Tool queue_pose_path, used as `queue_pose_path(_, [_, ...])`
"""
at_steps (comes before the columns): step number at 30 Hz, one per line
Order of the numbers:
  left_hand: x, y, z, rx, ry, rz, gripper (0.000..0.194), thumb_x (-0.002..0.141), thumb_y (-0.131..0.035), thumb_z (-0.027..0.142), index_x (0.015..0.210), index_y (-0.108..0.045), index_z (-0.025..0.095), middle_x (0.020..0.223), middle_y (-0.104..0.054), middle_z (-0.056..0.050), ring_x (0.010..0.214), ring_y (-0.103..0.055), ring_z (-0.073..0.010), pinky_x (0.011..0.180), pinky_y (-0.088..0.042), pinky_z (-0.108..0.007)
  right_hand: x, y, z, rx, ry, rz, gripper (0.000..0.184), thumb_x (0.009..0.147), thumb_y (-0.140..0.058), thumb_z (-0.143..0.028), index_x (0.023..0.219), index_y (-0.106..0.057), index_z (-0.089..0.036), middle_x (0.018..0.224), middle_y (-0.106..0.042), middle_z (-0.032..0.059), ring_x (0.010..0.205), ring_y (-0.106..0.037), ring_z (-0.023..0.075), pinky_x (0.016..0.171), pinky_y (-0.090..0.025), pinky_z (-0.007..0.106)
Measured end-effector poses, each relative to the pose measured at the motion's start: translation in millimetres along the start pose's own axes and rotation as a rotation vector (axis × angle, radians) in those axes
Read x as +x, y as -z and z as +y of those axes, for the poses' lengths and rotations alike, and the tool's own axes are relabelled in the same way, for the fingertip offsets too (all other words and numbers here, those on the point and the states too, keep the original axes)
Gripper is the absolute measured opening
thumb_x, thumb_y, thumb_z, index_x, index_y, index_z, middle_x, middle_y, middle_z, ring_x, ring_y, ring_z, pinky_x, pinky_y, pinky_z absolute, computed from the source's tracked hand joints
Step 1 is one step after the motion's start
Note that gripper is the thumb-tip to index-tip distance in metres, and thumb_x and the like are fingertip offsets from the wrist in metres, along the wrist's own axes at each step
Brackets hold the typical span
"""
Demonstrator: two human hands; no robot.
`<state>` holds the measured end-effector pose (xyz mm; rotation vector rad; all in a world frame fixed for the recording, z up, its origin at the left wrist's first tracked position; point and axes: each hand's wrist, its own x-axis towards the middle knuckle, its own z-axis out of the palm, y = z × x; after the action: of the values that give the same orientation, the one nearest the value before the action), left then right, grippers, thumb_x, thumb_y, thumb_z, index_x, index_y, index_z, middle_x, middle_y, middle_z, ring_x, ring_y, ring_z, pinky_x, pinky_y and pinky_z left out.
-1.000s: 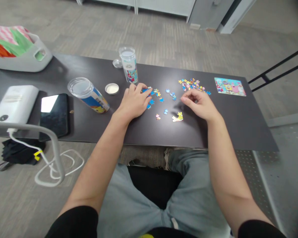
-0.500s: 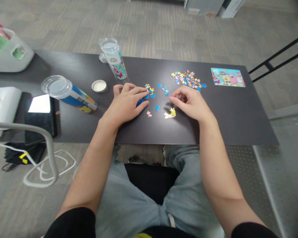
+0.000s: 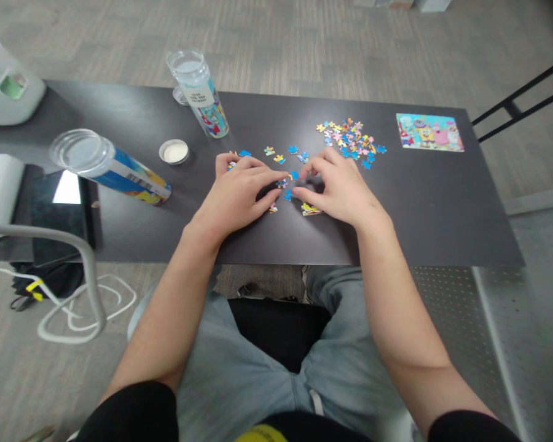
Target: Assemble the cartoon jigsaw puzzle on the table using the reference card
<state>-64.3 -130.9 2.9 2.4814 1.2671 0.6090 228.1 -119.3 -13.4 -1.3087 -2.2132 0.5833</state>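
Note:
My left hand [image 3: 246, 195] lies low over the dark table, fingers spread, its index fingertip and thumb on either side of a small multicoloured puzzle piece [image 3: 282, 183]. Facing it, my right hand [image 3: 340, 191] has thumb and index finger apart, close to a blue and orange puzzle piece [image 3: 294, 175] and another blue piece [image 3: 287, 195]. Partly under the right hand is a joined yellow-green puzzle section [image 3: 310, 209]. Beyond the fingertips lie several loose pieces, among them a yellow one [image 3: 279, 159]. A blue piece [image 3: 245, 153] shows behind my left knuckles.
A pile of puzzle pieces [image 3: 352, 140] lies farther back, left of a cartoon picture card [image 3: 429, 132]. On the left stand two clear-topped tubes, one blue and yellow [image 3: 129, 175], one with a white label [image 3: 200, 95]. A round lid [image 3: 174, 151] and a black tablet [image 3: 62, 212] lie nearby.
My right hand has moved left, towards my left hand, and now partly covers the joined section. Pieces around the left fingers have shifted. The view has turned slightly.

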Motion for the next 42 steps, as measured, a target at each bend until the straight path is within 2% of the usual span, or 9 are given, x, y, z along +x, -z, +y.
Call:
queue_pose_path(5, [-4,1.5,-2,-0.032,0.058,0.043,0.033,0.12,-0.073,0.043,0.141,-0.097,0.036,0.132,-0.097,-0.009,0.137,-0.08,-0.0397,0.139,-0.043,-0.08,8,-13,-10,-0.098,-0.042,-0.048,0.027,0.115,-0.095,-0.044,0.131,-0.08,-0.028,0.147,-0.075,0.02,0.149,-0.07,0.0539,0.132,-0.052,0.082])
queue_pose_path(12, [-5,-8.3,14,-0.138,0.079,-0.022,0.025,0.115,-0.077,0.036,0.13,-0.097,0.04,0.129,-0.098,-0.003,0.134,-0.08,-0.0353,0.143,-0.039,-0.072,6,-2,7,-0.241,-0.187,0.083,0.018,0.116,-0.087,-0.03,0.132,-0.078,-0.028,0.149,-0.078,0.0193,0.15,-0.074,0.0519,0.134,-0.053,0.082])
queue_pose_path(15, [-4,-9.4,18,-0.224,0.069,-0.1,0.031,0.116,-0.07,0.029,0.129,-0.096,0.041,0.128,-0.098,0.001,0.129,-0.079,-0.0315,0.142,-0.039,-0.067,4,12,14,-0.159,-0.139,0.045,0.014,0.115,-0.087,-0.034,0.125,-0.079,-0.03,0.138,-0.083,0.0158,0.139,-0.078,0.0472,0.131,-0.058,0.077])
queue_pose_path(17, [-5,-7.7,19,-0.244,0.078,-0.091,0.034,0.117,-0.067,0.028,0.131,-0.095,0.04,0.13,-0.096,0.0,0.129,-0.079,-0.0305,0.141,-0.039,-0.066,3,23,15,-0.07,-0.096,-0.017,0.016,0.112,-0.091,-0.04,0.119,-0.08,-0.031,0.129,-0.084,0.013,0.127,-0.078,0.0424,0.125,-0.063,0.07])
queue_pose_path(22, [-9,-5.1,18,-0.153,0.133,0.018,0.014,0.109,-0.087,0.041,0.12,-0.093,0.034,0.138,-0.088,-0.006,0.137,-0.074,-0.0368,0.136,-0.039,-0.068,1,38,16,0.088,-0.064,-0.131,0.037,0.095,-0.108,-0.055,0.112,-0.085,-0.032,0.122,-0.081,0.0097,0.11,-0.071,0.0366,0.108,-0.066,0.06])
queue_pose_path(25, [-9,-7.5,16,-0.138,0.114,-0.025,0.01,0.111,-0.086,0.041,0.113,-0.095,0.035,0.136,-0.085,-0.006,0.138,-0.071,-0.0378,0.136,-0.038,-0.07,1,36,19,0.144,-0.046,-0.182,0.043,0.086,-0.114,-0.053,0.11,-0.087,-0.031,0.124,-0.077,0.01,0.106,-0.069,0.0348,0.102,-0.065,0.058])
queue_pose_path(29, [-9,-9.2,16,-0.176,0.068,-0.086,0.025,0.117,-0.073,0.034,0.121,-0.096,0.039,0.136,-0.084,-0.006,0.136,-0.07,-0.0358,0.135,-0.038,-0.07,2,33,22,0.169,-0.057,-0.225,0.046,0.081,-0.117,-0.05,0.11,-0.087,-0.03,0.121,-0.073,0.0095,0.105,-0.066,0.0341,0.1,-0.065,0.056])
queue_pose_path(35, [-12,-6.1,22,-0.134,0.126,-0.068,0.021,0.105,-0.093,0.043,0.124,-0.09,0.033,0.143,-0.083,-0.007,0.141,-0.071,-0.0387,0.138,-0.037,-0.07,1,36,21,0.19,-0.062,-0.238,0.044,0.085,-0.116,-0.049,0.111,-0.087,-0.029,0.12,-0.071,0.0087,0.103,-0.064,0.0325,0.097,-0.063,0.054])
queue_pose_path(42, [-10,-5.5,30,-0.18,0.168,-0.092,0.008,0.11,-0.086,0.038,0.113,-0.092,0.033,0.138,-0.088,-0.005,0.138,-0.074,-0.0376,0.136,-0.037,-0.071,2,36,20,0.191,-0.08,-0.251,0.05,0.079,-0.119,-0.053,0.111,-0.087,-0.031,0.122,-0.075,0.0086,0.105,-0.064,0.0327,0.097,-0.066,0.053])
